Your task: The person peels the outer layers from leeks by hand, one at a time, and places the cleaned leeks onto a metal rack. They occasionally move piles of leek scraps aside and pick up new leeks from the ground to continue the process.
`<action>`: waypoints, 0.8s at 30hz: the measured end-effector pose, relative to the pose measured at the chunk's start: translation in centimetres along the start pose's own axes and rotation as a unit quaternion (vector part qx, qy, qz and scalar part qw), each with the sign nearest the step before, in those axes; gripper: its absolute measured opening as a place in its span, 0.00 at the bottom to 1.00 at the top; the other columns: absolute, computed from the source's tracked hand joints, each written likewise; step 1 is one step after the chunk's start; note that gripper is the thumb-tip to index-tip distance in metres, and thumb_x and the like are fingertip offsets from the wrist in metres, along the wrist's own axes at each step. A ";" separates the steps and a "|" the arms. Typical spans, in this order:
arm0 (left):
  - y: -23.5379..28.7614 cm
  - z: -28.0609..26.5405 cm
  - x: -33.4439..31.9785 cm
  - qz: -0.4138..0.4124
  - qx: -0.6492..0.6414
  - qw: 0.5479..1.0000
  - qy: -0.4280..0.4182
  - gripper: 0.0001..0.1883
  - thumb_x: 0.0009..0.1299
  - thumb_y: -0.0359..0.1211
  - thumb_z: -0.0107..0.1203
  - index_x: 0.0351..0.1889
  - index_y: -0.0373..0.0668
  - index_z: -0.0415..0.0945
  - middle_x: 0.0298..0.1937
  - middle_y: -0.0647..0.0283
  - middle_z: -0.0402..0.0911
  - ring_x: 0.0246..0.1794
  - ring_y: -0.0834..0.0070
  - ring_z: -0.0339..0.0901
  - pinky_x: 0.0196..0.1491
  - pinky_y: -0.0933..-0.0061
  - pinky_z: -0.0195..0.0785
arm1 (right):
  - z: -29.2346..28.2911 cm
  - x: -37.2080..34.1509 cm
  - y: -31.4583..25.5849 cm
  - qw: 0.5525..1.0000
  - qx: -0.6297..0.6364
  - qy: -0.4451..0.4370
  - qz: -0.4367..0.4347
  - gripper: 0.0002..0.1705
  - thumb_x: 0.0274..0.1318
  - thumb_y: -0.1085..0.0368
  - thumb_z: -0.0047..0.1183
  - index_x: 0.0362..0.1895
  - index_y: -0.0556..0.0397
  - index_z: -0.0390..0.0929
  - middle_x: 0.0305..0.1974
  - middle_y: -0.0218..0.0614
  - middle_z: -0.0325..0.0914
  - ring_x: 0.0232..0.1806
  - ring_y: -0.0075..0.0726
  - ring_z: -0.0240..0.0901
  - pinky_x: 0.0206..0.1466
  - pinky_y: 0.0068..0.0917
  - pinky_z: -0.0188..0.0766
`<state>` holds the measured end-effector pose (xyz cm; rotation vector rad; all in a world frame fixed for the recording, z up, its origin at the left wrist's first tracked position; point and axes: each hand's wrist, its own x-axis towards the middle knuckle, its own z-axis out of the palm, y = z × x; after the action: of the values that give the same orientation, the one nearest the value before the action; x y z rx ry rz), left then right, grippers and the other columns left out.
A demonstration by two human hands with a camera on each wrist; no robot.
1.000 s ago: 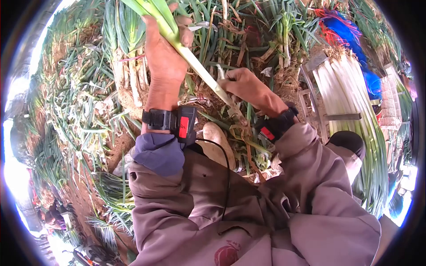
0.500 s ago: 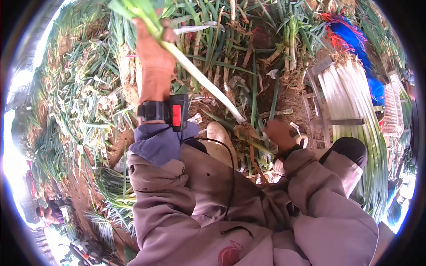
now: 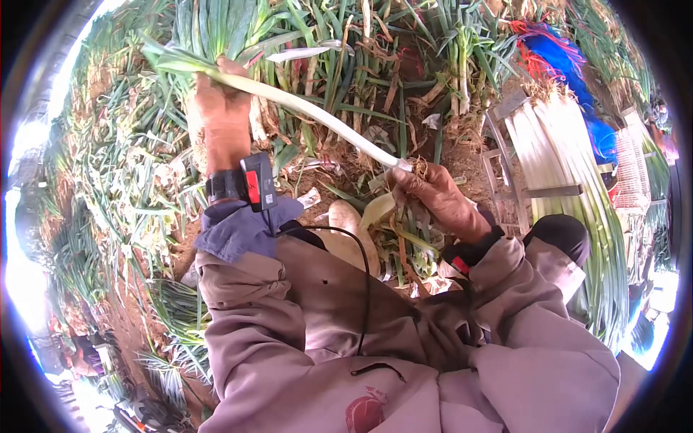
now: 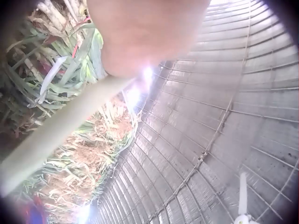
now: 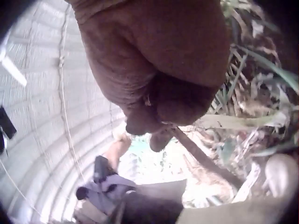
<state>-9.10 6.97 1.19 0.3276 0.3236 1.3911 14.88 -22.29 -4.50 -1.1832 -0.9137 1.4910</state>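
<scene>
A long green onion (image 3: 317, 114), white along its stalk and green at the leaf end, stretches between both hands in the head view. My left hand (image 3: 222, 119) grips it near the leaves. At the root end, my right hand (image 3: 446, 203) pinches the tip between thumb and fingers, with brown roots beside them. The left wrist view has the pale stalk (image 4: 60, 122) running out from under the blurred hand (image 4: 145, 37). In the right wrist view the curled hand (image 5: 159, 60) hides most of what its fingertips hold.
Green onions and peeled leaves (image 3: 144, 151) cover the ground. At the right, a bundle of white-stalked onions (image 3: 552, 144) lies in a frame (image 3: 498, 169), with blue twine (image 3: 567, 61) behind it. A beige shoe (image 3: 348, 229) is below the hands. A ribbed translucent roof (image 4: 215, 130) arches overhead.
My right hand left the stalk, dropped low, then came up to grip the root end. My left hand moved left and down, bringing the onion flatter.
</scene>
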 end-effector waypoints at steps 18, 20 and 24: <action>-4.2 -4.6 -0.8 0.120 0.685 0.710 -0.112 0.13 0.74 0.30 0.47 0.51 0.31 0.70 0.42 0.54 0.76 0.41 0.62 0.72 0.48 0.63 0.66 | 1.6 -11.8 -2.3 0.948 -0.280 0.093 -0.119 0.15 0.71 0.57 0.52 0.41 0.57 0.77 0.24 0.48 0.77 0.28 0.51 0.78 0.32 0.43 0.71; -4.8 -5.3 -0.4 0.073 0.635 0.760 -0.122 0.16 0.72 0.28 0.45 0.55 0.30 0.69 0.42 0.56 0.75 0.42 0.64 0.72 0.47 0.64 0.67 | 1.3 -12.7 -2.1 0.933 -0.299 0.099 -0.174 0.14 0.69 0.57 0.54 0.42 0.57 0.78 0.25 0.49 0.78 0.26 0.51 0.78 0.32 0.43 0.71; -1.4 -10.2 5.3 0.204 0.891 0.403 -0.052 0.12 0.75 0.30 0.45 0.53 0.34 0.72 0.41 0.57 0.78 0.43 0.64 0.76 0.51 0.59 0.69 | -0.2 -16.8 -3.6 0.958 -0.237 0.075 -0.142 0.13 0.70 0.58 0.54 0.43 0.56 0.78 0.26 0.45 0.79 0.26 0.47 0.78 0.31 0.43 0.72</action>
<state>-11.20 12.32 -8.81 2.4006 1.6980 0.8193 16.58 -37.79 2.69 -1.4119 -1.3195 0.9635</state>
